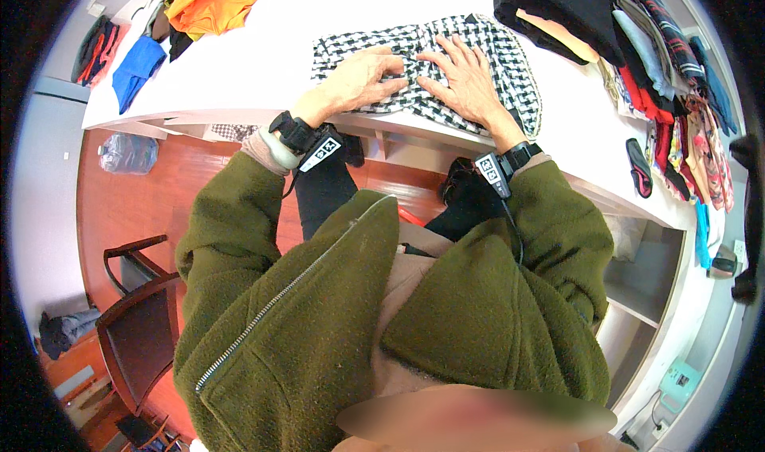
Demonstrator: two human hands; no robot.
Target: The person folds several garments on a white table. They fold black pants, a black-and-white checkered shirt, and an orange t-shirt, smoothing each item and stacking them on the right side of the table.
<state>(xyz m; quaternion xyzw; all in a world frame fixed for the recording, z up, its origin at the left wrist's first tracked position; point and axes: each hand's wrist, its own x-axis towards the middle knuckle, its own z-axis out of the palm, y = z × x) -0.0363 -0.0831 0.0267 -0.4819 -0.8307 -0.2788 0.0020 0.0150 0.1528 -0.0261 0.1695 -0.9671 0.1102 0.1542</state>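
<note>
A black-and-white checked garment (514,63), partly folded and wrinkled, lies on the white table (239,84) near its front edge. A pale trim runs along the garment's right side. My left hand (364,81) rests on its left-middle part, fingers bent, with the fingertips at a wrinkle in the cloth; whether they pinch any of it I cannot tell. Flat on the cloth just to the right lies my right hand (463,78), its fingers spread. The two hands are close together but apart. Each wrist wears a black strap with a small device.
Orange cloth (218,0) and a blue folded cloth (138,69) lie at the left. Black folded garments (562,15) and a long row of mixed clothes (663,63) stand at the right. Below are open shelves (636,278), a dark chair (140,332) and a clear plastic bottle (128,153).
</note>
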